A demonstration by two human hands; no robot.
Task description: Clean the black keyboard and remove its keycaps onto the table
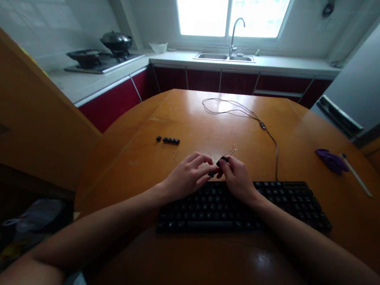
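A black keyboard (196, 225) lies on the wooden table in front of me. Over its back edge, my right hand (240, 179) is closed round a keycap puller (222, 161), a small black handle with thin wire prongs pointing up and away. My left hand (190, 174) is beside it, thumb and index finger pinched on a small black keycap (211, 174) just below the puller. Its other fingers are loosely curled. Further back on the left, several black keycaps (171, 141) stand in a short row, with a single keycap (158, 138) a little apart.
The keyboard's cable (277, 154) runs back to a loose loop on the table (132, 153). At the right lie a purple cloth-like item (332, 161) and a thin pale stick (358, 178). Beyond the table are a counter with a sink (213, 57) and a stove with pans (115, 41).
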